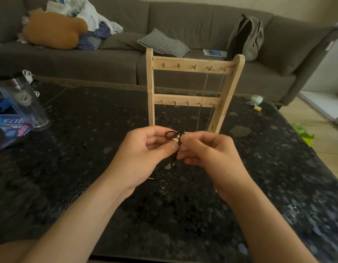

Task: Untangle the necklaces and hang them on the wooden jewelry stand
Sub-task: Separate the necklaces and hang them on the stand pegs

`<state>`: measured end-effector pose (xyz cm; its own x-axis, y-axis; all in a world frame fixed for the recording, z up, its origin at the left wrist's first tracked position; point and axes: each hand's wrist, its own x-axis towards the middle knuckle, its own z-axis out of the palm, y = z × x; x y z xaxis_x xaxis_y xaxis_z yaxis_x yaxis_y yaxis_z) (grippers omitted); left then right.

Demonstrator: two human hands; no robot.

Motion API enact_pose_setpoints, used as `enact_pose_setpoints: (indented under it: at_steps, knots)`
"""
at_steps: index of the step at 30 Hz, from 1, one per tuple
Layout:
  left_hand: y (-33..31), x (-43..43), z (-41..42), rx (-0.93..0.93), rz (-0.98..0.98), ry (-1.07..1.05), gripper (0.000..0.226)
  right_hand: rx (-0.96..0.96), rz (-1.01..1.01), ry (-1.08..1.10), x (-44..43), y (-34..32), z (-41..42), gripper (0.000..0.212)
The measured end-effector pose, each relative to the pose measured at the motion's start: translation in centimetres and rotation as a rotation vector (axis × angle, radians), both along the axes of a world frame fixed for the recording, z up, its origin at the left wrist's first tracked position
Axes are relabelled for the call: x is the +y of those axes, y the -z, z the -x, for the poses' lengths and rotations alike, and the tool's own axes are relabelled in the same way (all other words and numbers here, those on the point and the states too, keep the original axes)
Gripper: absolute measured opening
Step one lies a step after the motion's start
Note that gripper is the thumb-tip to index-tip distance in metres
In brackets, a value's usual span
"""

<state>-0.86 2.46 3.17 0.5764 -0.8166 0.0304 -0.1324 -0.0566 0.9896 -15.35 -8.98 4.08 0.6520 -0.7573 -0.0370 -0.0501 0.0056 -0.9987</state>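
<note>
Shows a bare left hand (143, 150) and a bare right hand (208, 150), nails short and plain; goes uncovered along left forearm (84, 211) and right forearm (259, 215), wrists slim

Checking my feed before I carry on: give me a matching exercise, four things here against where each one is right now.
Things
1. black cord necklace
2. thin silver chain
3. clear tumbler
4. checked cushion

Places
A. on the sofa behind the wooden stand
B. pinched between the left hand and the right hand
C. on the table, far left
D. hanging from hooks on the top rail of the wooden stand

Pairs: 1-B, 2-D, 3-C, 4-A
</note>
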Motion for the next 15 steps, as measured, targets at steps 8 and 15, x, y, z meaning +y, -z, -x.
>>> enact_pose_setpoints:
  at_steps: [8, 15]
  knots:
    - [-0.19, -0.05, 0.21, 0.073, -0.015, -0.009, 0.018, -0.051, -0.075, 0.067, 0.64, -0.03, -0.27, 0.011]
    - [-0.06, -0.20, 0.22, 0.067, 0.017, -0.019, 0.011, -0.064, -0.130, 0.007, 0.31, -0.27, 0.13, 0.007]
